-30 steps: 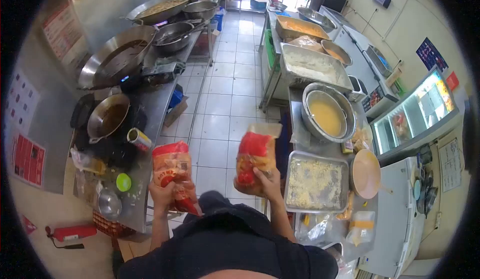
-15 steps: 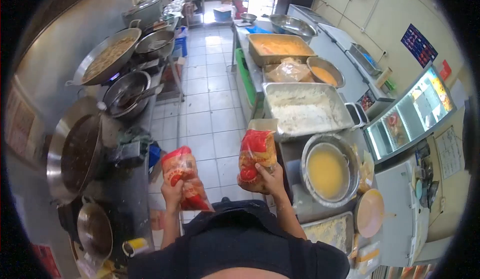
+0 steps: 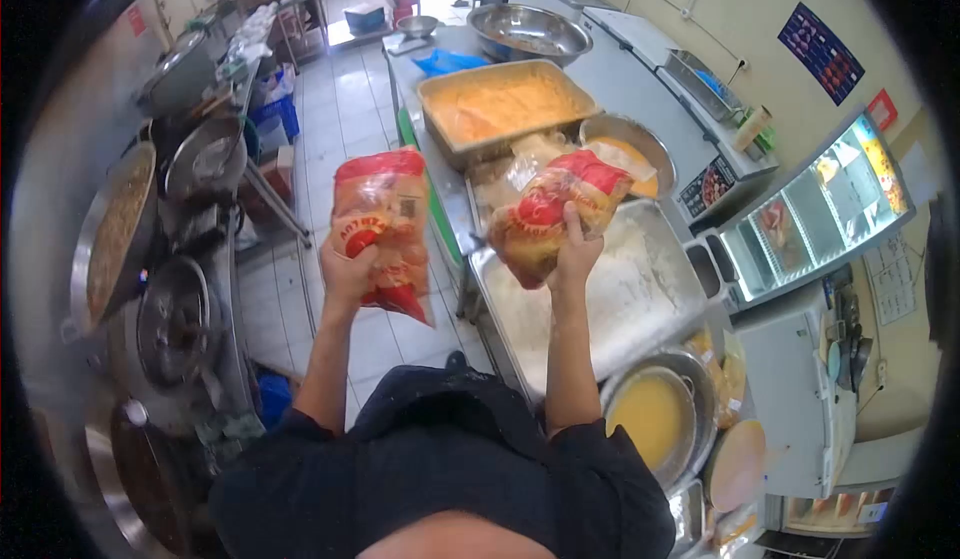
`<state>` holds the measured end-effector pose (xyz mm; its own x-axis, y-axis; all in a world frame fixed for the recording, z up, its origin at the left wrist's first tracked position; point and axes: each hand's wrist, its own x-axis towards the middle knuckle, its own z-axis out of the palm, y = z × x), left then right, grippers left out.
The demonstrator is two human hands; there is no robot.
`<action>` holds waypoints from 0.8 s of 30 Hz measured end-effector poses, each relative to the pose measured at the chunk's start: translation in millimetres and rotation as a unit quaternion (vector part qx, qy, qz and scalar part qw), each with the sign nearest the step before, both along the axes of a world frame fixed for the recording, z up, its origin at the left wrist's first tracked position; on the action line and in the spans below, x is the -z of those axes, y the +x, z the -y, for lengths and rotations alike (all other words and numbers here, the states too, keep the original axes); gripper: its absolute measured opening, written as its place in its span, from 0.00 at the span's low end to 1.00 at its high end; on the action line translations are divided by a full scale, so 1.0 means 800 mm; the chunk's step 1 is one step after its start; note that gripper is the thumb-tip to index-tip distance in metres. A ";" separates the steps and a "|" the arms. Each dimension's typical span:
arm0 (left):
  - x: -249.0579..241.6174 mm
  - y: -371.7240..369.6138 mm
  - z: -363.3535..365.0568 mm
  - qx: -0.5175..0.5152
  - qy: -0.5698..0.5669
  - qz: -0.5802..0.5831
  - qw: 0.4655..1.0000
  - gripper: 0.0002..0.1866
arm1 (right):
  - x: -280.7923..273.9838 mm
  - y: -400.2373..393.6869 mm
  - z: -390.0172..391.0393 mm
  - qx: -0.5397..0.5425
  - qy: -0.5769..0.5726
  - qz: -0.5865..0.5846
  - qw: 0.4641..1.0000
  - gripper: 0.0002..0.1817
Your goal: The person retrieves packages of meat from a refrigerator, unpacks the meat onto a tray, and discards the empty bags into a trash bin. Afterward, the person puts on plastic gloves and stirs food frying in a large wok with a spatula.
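Observation:
My left hand [image 3: 347, 267] is closed around a red and clear plastic bag of pale food pieces [image 3: 388, 221], held upright above the tiled floor. In my right hand [image 3: 576, 249] is a second red and clear bag [image 3: 540, 221], tilted, its contents pale and lumpy. That second bag hangs over the far left part of a large metal tray [image 3: 640, 304] coated with white flour. Behind it a clear plastic bag [image 3: 490, 181] lies on the table, partly covered. What exactly the two bags contain cannot be made out.
A deep tray of orange mixture [image 3: 505, 104] and a bowl of orange liquid [image 3: 640, 164] stand farther back. Nearer me is a pot of yellow liquid [image 3: 652, 414]. Woks [image 3: 180, 319] line the left counter. A lit glass-door fridge [image 3: 815, 214] stands at right.
Both bags have been raised and carried forward. The right one has swung from over the aisle to above the floured tray. My view has turned and moved ahead toward the table.

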<state>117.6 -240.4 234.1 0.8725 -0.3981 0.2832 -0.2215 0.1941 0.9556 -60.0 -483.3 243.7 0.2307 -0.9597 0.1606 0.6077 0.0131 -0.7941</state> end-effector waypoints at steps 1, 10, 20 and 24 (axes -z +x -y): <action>-0.017 0.024 0.028 0.021 0.011 0.006 1.000 0.19 | 0.000 0.036 0.030 0.012 0.012 0.011 1.000 0.20; -0.001 0.154 0.290 0.253 0.135 0.205 0.936 0.24 | 0.074 0.172 0.128 0.116 0.226 -0.193 0.948 0.37; 0.026 0.236 0.459 0.485 0.037 0.271 0.831 0.24 | 0.109 0.261 0.099 0.344 0.051 -0.385 0.855 0.32; 0.043 0.389 0.438 0.126 -0.010 0.274 0.953 0.24 | 0.115 0.312 0.107 0.275 0.046 -0.409 0.869 0.26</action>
<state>428.4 -590.6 199.4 0.4684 -0.5649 0.6794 -0.6310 0.3244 0.7047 189.6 -569.0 151.4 -0.2665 -0.9609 0.0753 -0.2258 -0.0137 -0.9741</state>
